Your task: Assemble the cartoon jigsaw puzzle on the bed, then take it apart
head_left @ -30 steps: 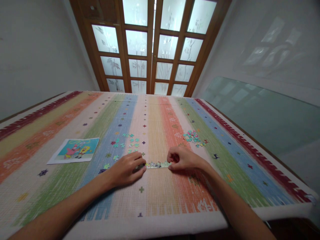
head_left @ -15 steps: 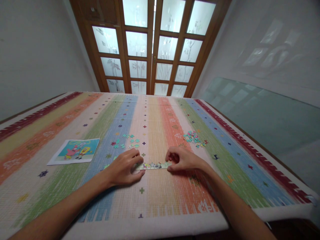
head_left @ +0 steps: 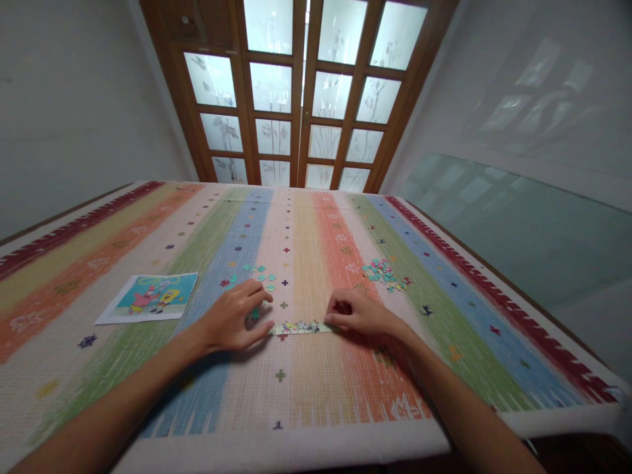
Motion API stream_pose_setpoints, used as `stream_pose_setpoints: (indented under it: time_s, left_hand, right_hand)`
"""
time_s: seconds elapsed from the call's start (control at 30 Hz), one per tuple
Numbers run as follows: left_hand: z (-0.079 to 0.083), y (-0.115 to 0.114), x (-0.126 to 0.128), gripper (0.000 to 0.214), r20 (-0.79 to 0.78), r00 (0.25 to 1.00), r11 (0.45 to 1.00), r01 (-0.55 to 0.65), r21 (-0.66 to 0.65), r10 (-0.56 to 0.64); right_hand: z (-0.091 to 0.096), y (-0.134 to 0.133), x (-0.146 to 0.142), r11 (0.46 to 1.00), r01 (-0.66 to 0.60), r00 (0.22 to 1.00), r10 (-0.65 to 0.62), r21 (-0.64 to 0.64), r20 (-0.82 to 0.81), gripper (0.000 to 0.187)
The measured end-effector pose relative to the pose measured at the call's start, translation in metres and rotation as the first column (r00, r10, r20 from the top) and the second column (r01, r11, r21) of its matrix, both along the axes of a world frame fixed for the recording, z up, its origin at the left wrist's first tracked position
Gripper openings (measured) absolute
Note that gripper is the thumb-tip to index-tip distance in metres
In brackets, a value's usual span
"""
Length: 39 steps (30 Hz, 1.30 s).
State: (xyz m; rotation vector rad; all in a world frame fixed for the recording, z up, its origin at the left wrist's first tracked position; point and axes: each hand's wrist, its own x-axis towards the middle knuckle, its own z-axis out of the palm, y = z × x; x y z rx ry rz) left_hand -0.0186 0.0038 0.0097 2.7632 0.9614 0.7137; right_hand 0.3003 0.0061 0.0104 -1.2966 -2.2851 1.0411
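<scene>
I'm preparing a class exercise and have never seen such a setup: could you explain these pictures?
There is no machine: you see a person's bare left hand and right hand, filmed by one camera worn on their head. On the striped tablecloth lie a printed cartoon picture at left, loose puzzle pieces beyond the left hand, a pile of pieces beyond the right hand, and a strip of joined pieces between the hands. The left hand is open, its thumb by the strip's left end. The right hand is at the other end; whether it grips is unclear.
</scene>
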Motion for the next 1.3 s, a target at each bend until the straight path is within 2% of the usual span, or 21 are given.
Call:
stream_pose_setpoints:
  time_s: [0.27,0.53,0.77,0.9,1.07,1.3]
  left_hand:
    - [0.01,0.037,-0.054,0.015,-0.045,0.969,0.969,-0.241,0.053,0.244]
    - [0.012,0.048,-0.076,0.023,-0.164,0.969,0.978,-0.198,-0.065,0.186]
    - [-0.002,0.052,-0.076,0.026,-0.209,0.962,0.984,-0.179,0.013,0.177]
    - [-0.006,0.053,-0.074,0.029,-0.199,0.967,0.986,-0.165,-0.002,0.162]
    - [-0.003,0.047,-0.066,0.029,-0.158,0.982,0.992,-0.111,-0.061,0.1]
    - [0.006,0.023,-0.037,0.024,-0.119,0.993,0.986,0.0,-0.165,-0.02]
  right_hand:
    - [0.003,-0.001,-0.006,0.999,0.023,0.996,-0.027,0.045,0.08,0.013]
    - [0.002,-0.001,-0.006,0.998,0.013,0.995,-0.019,0.064,0.094,0.014]
    - [0.003,-0.002,-0.006,0.997,0.014,0.995,-0.021,0.071,0.096,0.014]
    - [0.003,-0.002,-0.006,0.997,0.009,0.996,-0.016,0.078,0.087,0.014]
    - [0.003,-0.003,-0.006,0.996,0.009,0.996,-0.017,0.084,0.087,0.014]
    - [0.0,-0.002,-0.005,0.995,-0.001,0.997,-0.006,0.097,0.08,0.014]
